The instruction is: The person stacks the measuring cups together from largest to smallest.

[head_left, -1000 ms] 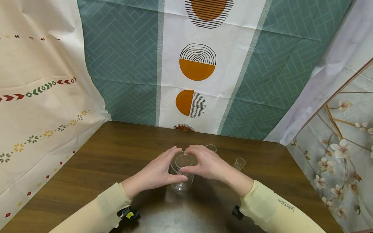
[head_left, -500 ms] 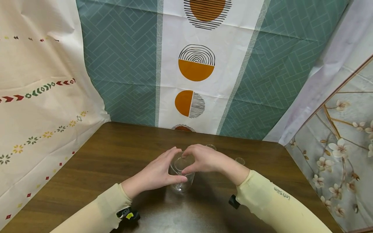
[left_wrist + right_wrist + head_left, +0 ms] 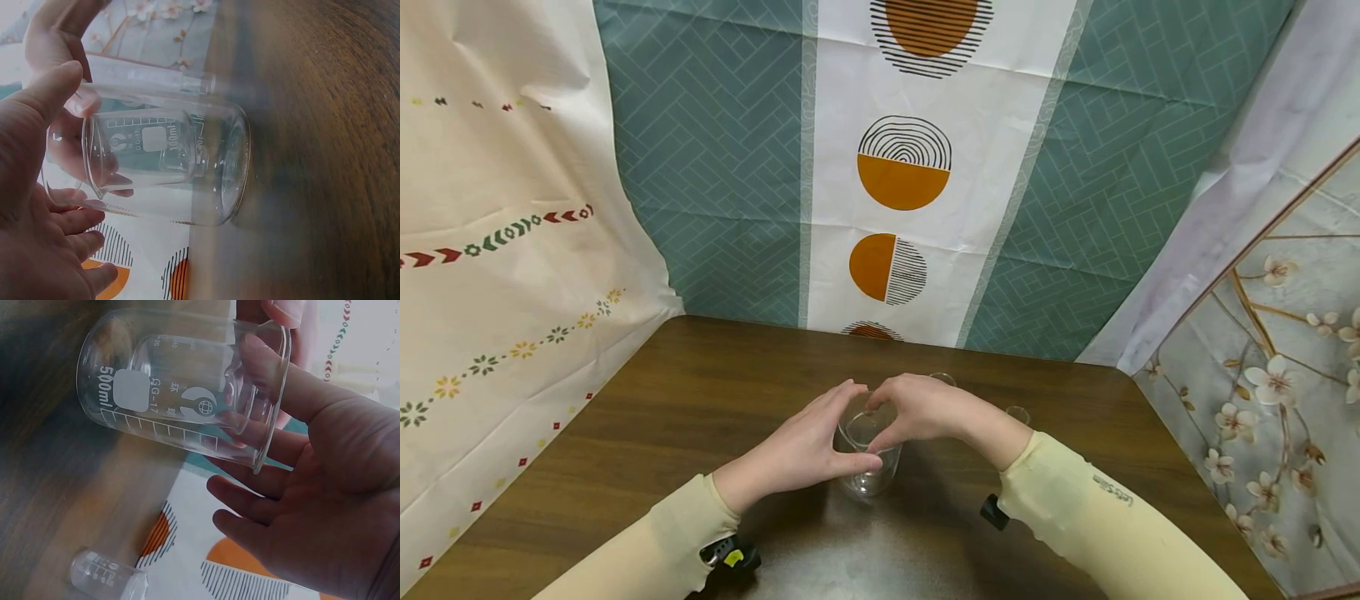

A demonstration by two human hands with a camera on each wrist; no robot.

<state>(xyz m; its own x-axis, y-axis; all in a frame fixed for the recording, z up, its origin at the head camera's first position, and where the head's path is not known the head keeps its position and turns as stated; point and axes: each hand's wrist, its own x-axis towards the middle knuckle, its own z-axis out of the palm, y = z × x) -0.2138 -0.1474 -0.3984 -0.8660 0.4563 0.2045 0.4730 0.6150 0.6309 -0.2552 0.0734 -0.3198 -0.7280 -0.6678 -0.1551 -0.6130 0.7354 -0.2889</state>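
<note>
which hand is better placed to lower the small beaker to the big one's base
Likely the right hand: it reaches inside the large beaker and holds the small beaker near its rim; the left hand is around the large beaker's outside.

A: What do the sleeves show?
B: Left sleeve [image 3: 640, 537] and right sleeve [image 3: 1078, 512]: both long, pale yellow, plain-surfaced, ending at the wrist in slightly wavy cuffs. The right sleeve bears small dark lettering [image 3: 1112, 490], upside down in the head view.
A: And at the wrists?
B: Left wrist unit [image 3: 721, 548]: black, compact, marked by a bright yellow patch [image 3: 733, 557]. Right wrist unit [image 3: 995, 512]: black, blocky. Left hand [image 3: 801, 442] and right hand [image 3: 928, 408]: bare.
</note>
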